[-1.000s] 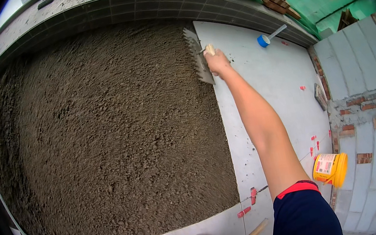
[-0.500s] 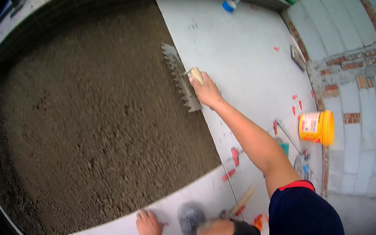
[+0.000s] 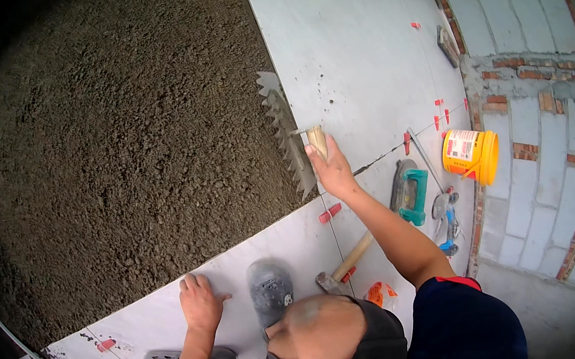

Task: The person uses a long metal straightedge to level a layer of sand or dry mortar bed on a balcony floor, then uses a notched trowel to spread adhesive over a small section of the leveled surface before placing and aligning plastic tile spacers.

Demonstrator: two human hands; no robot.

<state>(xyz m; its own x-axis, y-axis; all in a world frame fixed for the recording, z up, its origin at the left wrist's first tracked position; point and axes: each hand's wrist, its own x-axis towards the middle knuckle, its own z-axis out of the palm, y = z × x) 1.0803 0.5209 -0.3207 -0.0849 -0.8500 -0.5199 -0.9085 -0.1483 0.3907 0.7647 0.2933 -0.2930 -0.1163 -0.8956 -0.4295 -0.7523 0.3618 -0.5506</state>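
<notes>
My right hand (image 3: pixel 332 167) is closed around the wooden handle of a notched trowel (image 3: pixel 287 139). The trowel's long toothed metal blade lies along the right edge of a bed of coarse grey-brown mortar (image 3: pixel 129 150), with its teeth toward the mortar. Beside that edge is a large pale tile (image 3: pixel 357 45). My left hand (image 3: pixel 200 302) rests on the near row of pale tiles (image 3: pixel 232 279), close to the mortar's near edge. Its fingers are laid out, the thumb apart, and it holds nothing.
Red levelling wedges (image 3: pixel 330 213) sit along the tile joints. At right are a hammer (image 3: pixel 347 263), a teal-handled tool (image 3: pixel 411 193), a tilted yellow bucket (image 3: pixel 472 156) and an orange-printed bag (image 3: pixel 381 294). A block wall (image 3: pixel 523 131) rises beyond. My grey clogs (image 3: pixel 270 288) stand on the near tiles.
The trowel in my right hand has come nearer along the mortar's right edge, to the near corner. My view has shifted. My left hand stays on the near tiles.
</notes>
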